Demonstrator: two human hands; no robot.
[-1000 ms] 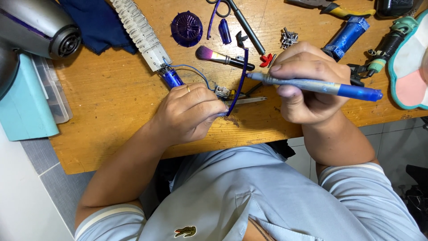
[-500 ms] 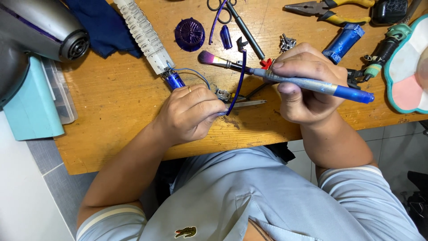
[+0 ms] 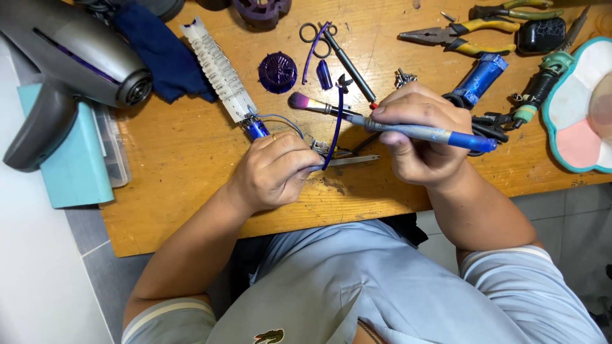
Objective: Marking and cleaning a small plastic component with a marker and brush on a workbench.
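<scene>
1. Bare wooden table (image 3: pixel 185 159) lies open left of the left hand (image 3: pixel 274 172)
2. Hair dryer (image 3: pixel 70 57) and teal box (image 3: pixel 67 159) block the far left
3. Pliers (image 3: pixel 465 35), blue cylinder (image 3: pixel 481 76) and scissors (image 3: pixel 338 54) crowd the space beyond the right hand (image 3: pixel 421 137)

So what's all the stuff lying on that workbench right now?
Wooden workbench: one, orange-brown, under everything.
Grey hair dryer: one, far left, on a teal box.
Dark blue cloth: one, top left.
White ribbed heating element: one, left of centre.
Purple round grille: one, top centre.
Yellow-handled pliers: one or more, top right.
Blue cylinder part: one, right.
Flower-shaped teal tray: one, far right edge.
Purple-tipped brush with blue handle: one, in the right hand.
Thin blue strip: one, held by the left hand.
Left hand: centre.
Right hand: right of centre.
</scene>
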